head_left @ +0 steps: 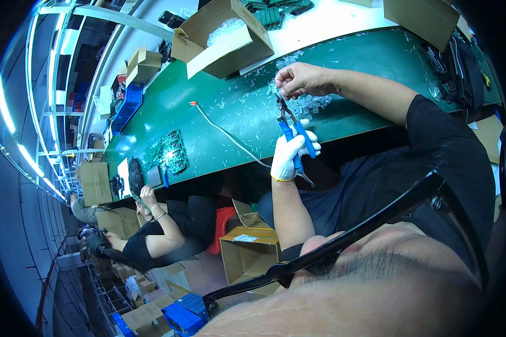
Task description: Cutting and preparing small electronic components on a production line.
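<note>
My left hand [289,154], in a white glove, is closed around the blue handles of the cutters [293,130], fingers wrapped, with the handles squeezed only partway. My right hand [303,80] is bare and sits just above the cutters, thumb and fingertips pinched tight on a small part. The part is too small for me to make out, but it hangs right at the cutters' nose.

As I judge it, the step is a trim. It goes well if I bring the blades square to the part, close to my fingertips but clear of the skin, and squeeze in one firm stroke rather than nibbling. I would brace both wrists so the nose does not wander, and aim the offcut down at the green worktop [236,112] below the cutters, which is already strewn with pale snippets.

A heap of clear plastic bits [316,103] lies just beyond the cutters. A white cable [225,132] runs across the worktop to their left, well apart.
</note>
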A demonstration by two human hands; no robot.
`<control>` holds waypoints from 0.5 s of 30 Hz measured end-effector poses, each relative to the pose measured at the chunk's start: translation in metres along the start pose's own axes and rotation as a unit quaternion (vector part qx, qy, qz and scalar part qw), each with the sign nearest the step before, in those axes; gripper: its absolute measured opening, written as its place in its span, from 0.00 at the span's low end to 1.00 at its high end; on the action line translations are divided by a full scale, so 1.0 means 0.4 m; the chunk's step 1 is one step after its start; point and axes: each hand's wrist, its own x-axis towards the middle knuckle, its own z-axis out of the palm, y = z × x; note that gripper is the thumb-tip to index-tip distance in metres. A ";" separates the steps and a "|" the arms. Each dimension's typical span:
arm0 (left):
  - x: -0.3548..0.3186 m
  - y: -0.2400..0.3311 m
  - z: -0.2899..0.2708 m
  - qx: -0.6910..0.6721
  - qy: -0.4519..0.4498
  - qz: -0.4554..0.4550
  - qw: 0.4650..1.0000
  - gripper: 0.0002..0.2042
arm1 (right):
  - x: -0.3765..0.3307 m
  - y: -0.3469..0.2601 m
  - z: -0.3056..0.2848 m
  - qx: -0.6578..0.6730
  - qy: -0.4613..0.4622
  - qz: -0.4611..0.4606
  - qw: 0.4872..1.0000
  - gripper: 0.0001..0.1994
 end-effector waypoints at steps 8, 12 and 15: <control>-0.007 0.017 0.020 0.111 0.048 -0.013 0.993 0.26 | -0.002 -0.005 -0.016 -0.009 -0.023 0.042 0.999 0.05; -0.011 0.023 0.043 0.151 0.085 -0.019 0.985 0.21 | -0.001 -0.008 -0.022 0.000 -0.024 0.044 0.999 0.05; -0.009 0.021 0.042 0.131 0.084 0.001 0.988 0.19 | 0.006 -0.009 -0.026 0.008 -0.029 0.039 0.999 0.06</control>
